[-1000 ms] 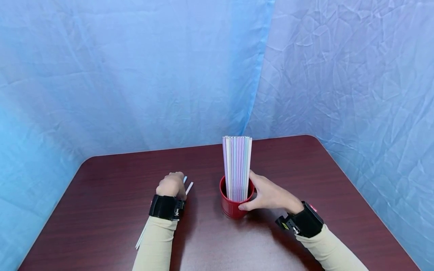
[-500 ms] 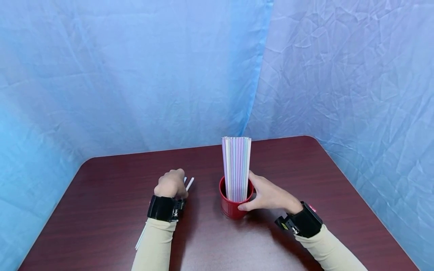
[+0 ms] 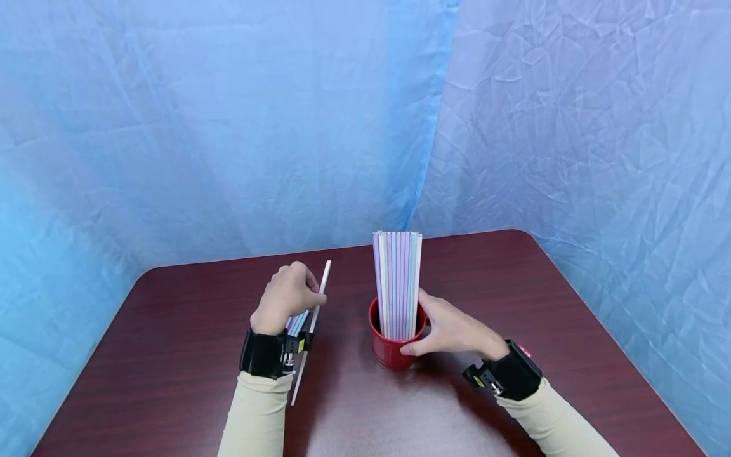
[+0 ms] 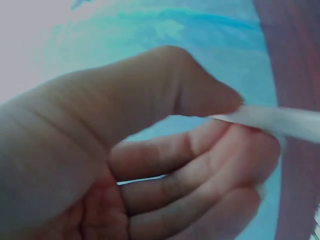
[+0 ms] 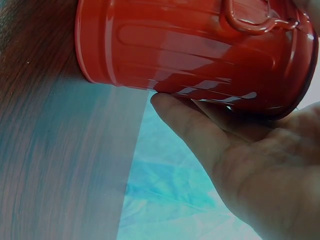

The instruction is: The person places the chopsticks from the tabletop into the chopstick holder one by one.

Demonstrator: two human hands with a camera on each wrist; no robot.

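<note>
Left hand (image 3: 287, 296) is pinching one white straw (image 3: 315, 314) above the tabletop (image 3: 171, 355); right hand (image 3: 451, 330) is gripping the red cup (image 3: 391, 349) of straws (image 3: 398, 282). Next, probably: tipping that straw upright into the cup.

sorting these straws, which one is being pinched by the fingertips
The white straw pinched in the left hand, slanting up beside the red cup. The other straws stand upright, bundled inside that cup.

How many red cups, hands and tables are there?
Red cup: 1
Table: 1
Hands: 2, the left hand pinching a white straw, the right hand round the cup
Total: 4
</note>
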